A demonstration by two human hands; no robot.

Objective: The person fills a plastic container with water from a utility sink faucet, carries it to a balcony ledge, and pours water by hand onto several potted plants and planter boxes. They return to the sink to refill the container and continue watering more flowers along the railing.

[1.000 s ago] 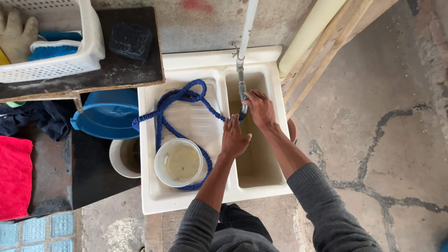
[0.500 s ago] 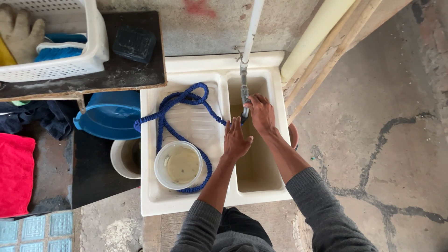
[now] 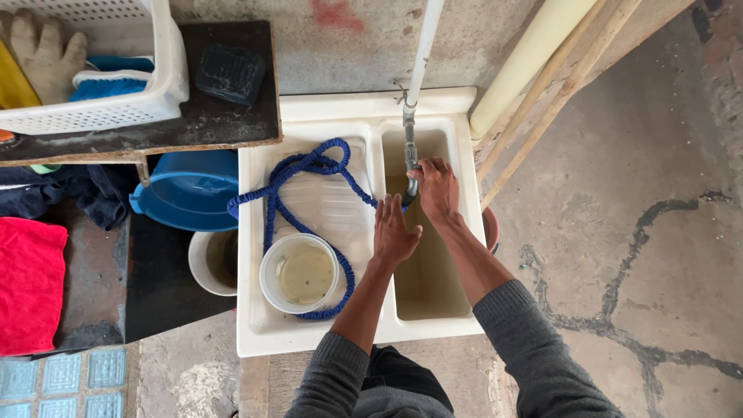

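While our right hand [image 3: 435, 188] closes around the tap [image 3: 411, 159] over the sink's [image 3: 352, 104] right basin, our left hand [image 3: 393, 232] rests open-fingered on the dividing ridge, touching the blue hose [image 3: 272, 203] coiled across the left basin.

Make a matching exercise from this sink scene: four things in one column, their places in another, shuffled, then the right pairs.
Things:
1. coiled blue fabric hose
2. round white plastic bucket
3. black rectangular block
4. bright red cloth

Places:
A. on the dark wooden shelf, beside the white basket
B. far left, below the shelf
C. looped over the ribbed drainboard of the white sink, its end running to the tap
D. standing on the drainboard, murky water inside

Pairs: 1-C, 2-D, 3-A, 4-B
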